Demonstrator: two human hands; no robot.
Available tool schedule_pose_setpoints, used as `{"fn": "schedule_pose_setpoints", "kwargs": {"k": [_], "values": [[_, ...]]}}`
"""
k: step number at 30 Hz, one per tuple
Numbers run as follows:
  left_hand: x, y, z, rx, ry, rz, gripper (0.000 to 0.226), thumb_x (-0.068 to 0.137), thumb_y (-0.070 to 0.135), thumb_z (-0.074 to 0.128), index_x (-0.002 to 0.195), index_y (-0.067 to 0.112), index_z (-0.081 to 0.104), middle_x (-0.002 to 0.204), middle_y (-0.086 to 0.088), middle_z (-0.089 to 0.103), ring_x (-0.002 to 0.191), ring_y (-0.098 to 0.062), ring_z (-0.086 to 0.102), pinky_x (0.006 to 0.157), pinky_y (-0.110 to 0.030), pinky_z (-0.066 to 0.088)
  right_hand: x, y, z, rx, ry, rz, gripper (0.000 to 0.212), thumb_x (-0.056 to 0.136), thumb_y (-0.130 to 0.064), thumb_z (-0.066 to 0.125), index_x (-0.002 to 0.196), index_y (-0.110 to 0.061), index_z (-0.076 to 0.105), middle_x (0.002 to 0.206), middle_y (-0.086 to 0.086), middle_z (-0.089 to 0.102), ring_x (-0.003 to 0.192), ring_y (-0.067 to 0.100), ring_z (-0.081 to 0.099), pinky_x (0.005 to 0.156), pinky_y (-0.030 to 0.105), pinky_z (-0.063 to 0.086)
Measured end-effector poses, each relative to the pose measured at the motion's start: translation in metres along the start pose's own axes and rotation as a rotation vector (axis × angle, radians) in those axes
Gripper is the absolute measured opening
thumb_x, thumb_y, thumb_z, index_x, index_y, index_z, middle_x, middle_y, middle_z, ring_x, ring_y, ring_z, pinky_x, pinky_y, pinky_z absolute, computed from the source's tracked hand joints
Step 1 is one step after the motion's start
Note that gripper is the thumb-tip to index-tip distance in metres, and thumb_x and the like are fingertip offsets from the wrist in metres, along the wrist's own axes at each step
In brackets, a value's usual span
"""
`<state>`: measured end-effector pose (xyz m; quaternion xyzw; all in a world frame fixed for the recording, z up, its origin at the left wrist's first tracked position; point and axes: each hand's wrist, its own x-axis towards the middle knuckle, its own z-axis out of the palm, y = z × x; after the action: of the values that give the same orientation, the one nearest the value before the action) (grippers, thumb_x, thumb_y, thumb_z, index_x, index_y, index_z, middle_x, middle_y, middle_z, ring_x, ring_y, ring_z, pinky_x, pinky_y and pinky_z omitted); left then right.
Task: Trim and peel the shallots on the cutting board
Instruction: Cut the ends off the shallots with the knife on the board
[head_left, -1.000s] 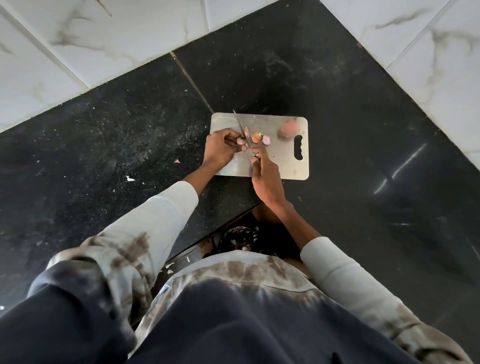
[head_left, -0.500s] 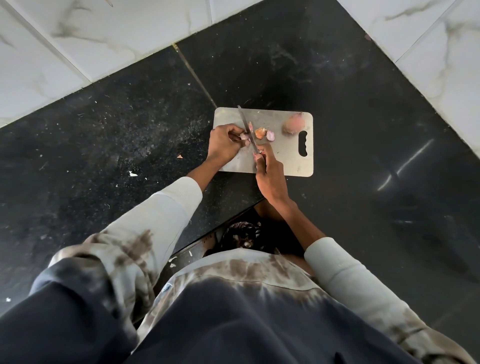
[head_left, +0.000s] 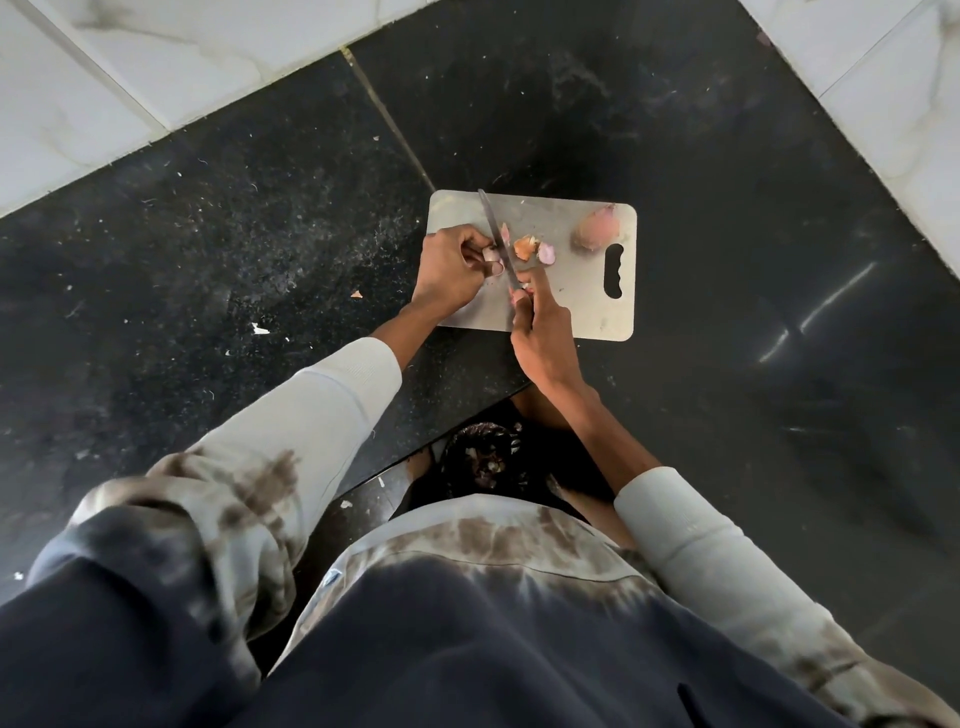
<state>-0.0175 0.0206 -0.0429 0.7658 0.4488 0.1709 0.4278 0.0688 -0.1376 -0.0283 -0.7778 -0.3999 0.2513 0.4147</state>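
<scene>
Left hand (head_left: 451, 267) curled round a small shallot (head_left: 490, 254) on the cutting board (head_left: 582, 312), long axis unclear. Right hand (head_left: 540, 332) grips the knife (head_left: 497, 236), blade pointing 11 o'clock, just right of the shallot. Whole shallot (head_left: 596, 231) at 2 o'clock, tip up-right.

A black speckled countertop (head_left: 260, 249) carries a pale cutting board (head_left: 582, 306) and scattered peel scraps (head_left: 356, 294)

speckled black stone counter (head_left: 234, 249) meets white marbled wall tiles (head_left: 130, 67).
</scene>
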Motion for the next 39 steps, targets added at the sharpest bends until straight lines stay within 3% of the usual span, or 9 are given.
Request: {"fn": "schedule_pose_setpoints", "kwargs": {"k": [6,11,16,20,25,28,31,35,39], "values": [[0.005,0.003,-0.005,0.016,-0.03,0.031,0.021,0.075,-0.001,0.087,0.089,0.01,0.076,0.08,0.014,0.071,0.072,0.011,0.067,0.072,-0.009,0.053,0.017,-0.006,0.003,-0.043,-0.003,-0.038,0.045,0.109,-0.007,0.049,0.152,-0.017,0.043,0.07,-0.001,0.06,0.047,0.004,0.052,0.047,0.02,0.04],[0.004,0.004,-0.005,0.011,-0.025,0.017,0.019,0.075,0.0,0.087,0.089,0.007,0.078,0.081,0.009,0.075,0.072,0.006,0.069,0.077,-0.021,0.061,0.015,-0.007,0.005,-0.111,-0.014,-0.055,0.042,0.107,-0.004,0.047,0.146,-0.021,0.043,0.071,0.008,0.065,0.053,0.027,0.06,0.052,0.048,0.053],[-0.002,0.009,-0.005,0.02,-0.016,0.005,0.019,0.078,-0.003,0.078,0.088,0.013,0.078,0.082,0.008,0.078,0.078,-0.004,0.075,0.081,-0.032,0.064,0.014,-0.008,0.004,-0.151,-0.001,-0.073,0.043,0.107,-0.003,0.049,0.148,-0.016,0.043,0.069,0.001,0.059,0.052,0.018,0.053,0.053,0.042,0.051],[-0.004,0.013,-0.005,0.025,-0.02,-0.013,0.021,0.078,-0.006,0.073,0.088,0.012,0.078,0.081,0.007,0.078,0.077,-0.001,0.075,0.08,-0.033,0.065,0.015,-0.006,0.003,-0.147,-0.013,-0.079,0.043,0.106,-0.003,0.048,0.147,-0.015,0.042,0.068,0.003,0.059,0.053,0.023,0.058,0.052,0.046,0.053],[-0.006,0.016,-0.004,0.056,-0.001,-0.017,0.017,0.075,0.001,0.071,0.084,0.014,0.077,0.081,0.007,0.077,0.078,-0.01,0.075,0.08,-0.042,0.064,0.017,-0.001,0.004,-0.097,-0.015,-0.093,0.039,0.106,-0.002,0.046,0.143,-0.014,0.046,0.068,0.0,0.055,0.051,0.021,0.054,0.051,0.037,0.044],[-0.006,0.016,-0.003,0.06,0.012,-0.03,0.014,0.077,0.005,0.067,0.085,0.011,0.077,0.081,0.004,0.077,0.078,-0.013,0.075,0.079,-0.042,0.064,0.025,0.001,0.008,-0.083,-0.046,-0.057,0.033,0.107,-0.003,0.047,0.138,-0.015,0.048,0.07,0.005,0.062,0.051,0.022,0.059,0.049,0.042,0.05],[-0.003,0.021,-0.004,0.073,-0.039,-0.05,0.019,0.079,-0.006,0.071,0.086,0.011,0.076,0.081,0.007,0.076,0.078,-0.007,0.075,0.08,-0.038,0.065,0.03,0.003,0.01,-0.088,-0.05,-0.044,0.034,0.108,-0.007,0.048,0.139,-0.019,0.045,0.08,0.012,0.07,0.059,0.03,0.067,0.051,0.041,0.054],[-0.003,0.024,-0.006,0.071,-0.027,-0.044,0.02,0.079,-0.007,0.074,0.087,0.011,0.077,0.08,0.01,0.076,0.078,-0.003,0.074,0.082,-0.033,0.064,0.012,0.014,0.004,-0.113,-0.053,-0.058,0.024,0.109,-0.007,0.044,0.13,-0.02,0.045,0.071,0.006,0.06,0.05,0.02,0.055,0.046,0.035,0.039],[-0.008,0.028,-0.005,0.1,-0.012,-0.041,0.025,0.081,-0.011,0.073,0.097,0.007,0.078,0.08,0.017,0.066,0.074,0.009,0.064,0.074,-0.006,0.054,-0.015,0.031,0.0,-0.124,-0.054,-0.048,0.014,0.11,-0.008,0.045,0.122,-0.015,0.047,0.082,0.007,0.068,0.057,0.02,0.064,0.051,0.034,0.049]]}}
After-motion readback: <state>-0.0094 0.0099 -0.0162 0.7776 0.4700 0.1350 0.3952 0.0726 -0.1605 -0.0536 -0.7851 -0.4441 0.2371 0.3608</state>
